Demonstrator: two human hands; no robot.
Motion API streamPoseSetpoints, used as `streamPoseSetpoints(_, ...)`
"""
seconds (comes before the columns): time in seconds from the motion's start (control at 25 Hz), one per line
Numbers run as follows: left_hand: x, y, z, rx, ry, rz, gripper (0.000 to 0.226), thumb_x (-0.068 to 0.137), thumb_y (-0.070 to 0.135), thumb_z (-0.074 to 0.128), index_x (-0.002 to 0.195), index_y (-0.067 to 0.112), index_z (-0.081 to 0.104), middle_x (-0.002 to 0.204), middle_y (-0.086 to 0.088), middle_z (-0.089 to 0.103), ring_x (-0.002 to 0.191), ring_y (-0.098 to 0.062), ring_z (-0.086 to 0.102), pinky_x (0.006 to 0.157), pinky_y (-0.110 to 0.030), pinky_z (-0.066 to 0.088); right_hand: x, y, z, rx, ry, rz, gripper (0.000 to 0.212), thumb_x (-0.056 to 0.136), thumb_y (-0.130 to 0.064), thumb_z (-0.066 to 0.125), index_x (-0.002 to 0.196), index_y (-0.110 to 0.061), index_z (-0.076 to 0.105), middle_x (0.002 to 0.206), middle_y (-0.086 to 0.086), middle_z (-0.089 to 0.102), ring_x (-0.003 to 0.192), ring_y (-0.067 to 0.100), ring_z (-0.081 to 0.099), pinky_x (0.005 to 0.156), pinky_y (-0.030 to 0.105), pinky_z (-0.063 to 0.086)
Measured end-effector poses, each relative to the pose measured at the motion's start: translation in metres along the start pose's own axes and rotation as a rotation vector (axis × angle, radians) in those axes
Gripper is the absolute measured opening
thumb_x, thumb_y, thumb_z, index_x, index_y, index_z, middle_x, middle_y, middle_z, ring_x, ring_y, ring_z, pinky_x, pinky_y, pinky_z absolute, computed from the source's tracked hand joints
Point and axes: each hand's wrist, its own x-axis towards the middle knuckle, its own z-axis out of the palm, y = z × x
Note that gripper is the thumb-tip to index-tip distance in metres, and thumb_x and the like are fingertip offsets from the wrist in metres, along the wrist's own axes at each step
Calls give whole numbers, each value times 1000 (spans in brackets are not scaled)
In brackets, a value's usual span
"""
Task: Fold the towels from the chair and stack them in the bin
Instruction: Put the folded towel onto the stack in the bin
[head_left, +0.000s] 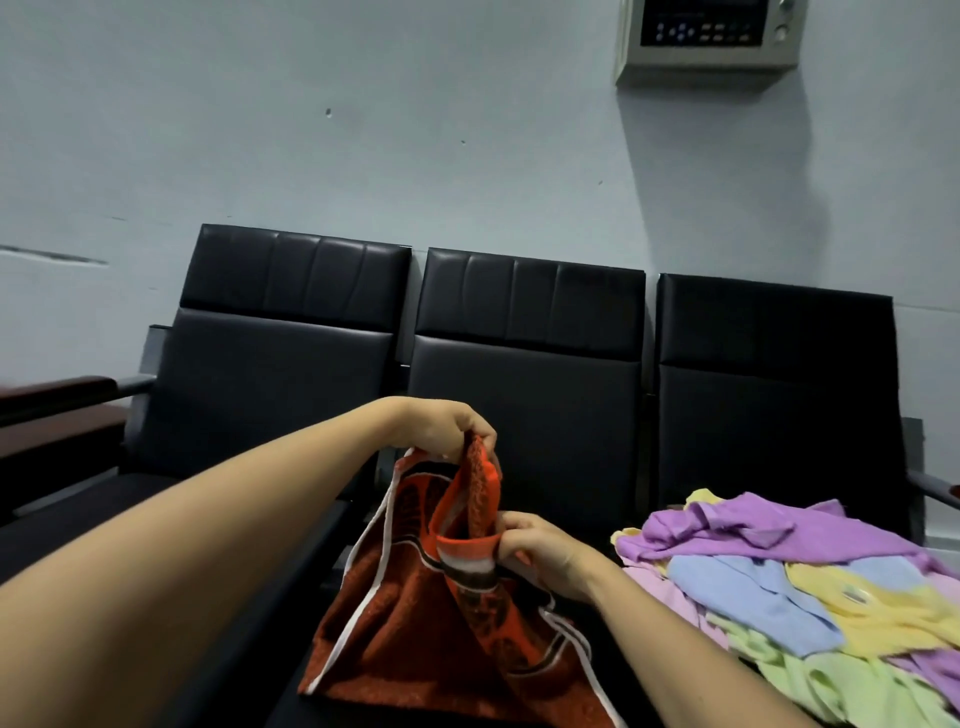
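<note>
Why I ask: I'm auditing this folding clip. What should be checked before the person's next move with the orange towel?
1. Left hand has hold of the orange towel: ok, it grips the raised upper edge.
2. Right hand has hold: ok, it pinches a lower edge.
3. Towel spread flat, ready for a fold: not ok, it hangs bunched and twisted between the hands.
4. Pile of pastel towels out of the way: ok, it lies apart, on the right seat of the chair.
5. Bin within reach: cannot tell, none is in view.
</note>
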Motion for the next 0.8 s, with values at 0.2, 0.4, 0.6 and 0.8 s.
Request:
streamPoseSetpoints(0.2, 3, -22, 0, 53, 123, -63, 31, 85, -7, 47, 73, 20, 56, 91, -11, 65, 85, -27, 64, 69, -31, 56, 7, 7, -5, -243, 148, -6, 8, 63, -16, 60, 64, -17, 51, 58, -9, 55, 56, 1, 51, 57, 16, 39)
streamPoseSetpoints(0.4, 1, -42, 7, 201, 77, -145, 30, 86, 2, 52, 75, 29, 57, 83, 3, 61, 75, -15, 61, 64, -27, 53, -10, 19, -23, -459, 102, 67, 18, 79, -11, 66, 69, -21, 54, 68, -6, 55, 63, 4, 51, 59, 17, 39)
streamPoseSetpoints(0.6, -2, -44, 11, 190, 201, -134, 25, 89, 2, 49, 83, 24, 59, 87, 0, 63, 78, -17, 64, 71, -33, 57, -21, 44, -24, -490, 106, 156, 23, 84, -9, 64, 70, -22, 53, 63, -8, 52, 53, 0, 48, 49, 16, 36)
streamPoseSetpoints(0.8, -3, -47, 5, 283, 180, -157, 13, 91, 12, 54, 102, 17, 62, 101, -1, 61, 89, -20, 63, 79, -34, 57, -15, 45, -25, -575, 278, 76, 24, 83, -6, 64, 67, -20, 52, 60, -9, 53, 48, -5, 47, 51, 14, 37)
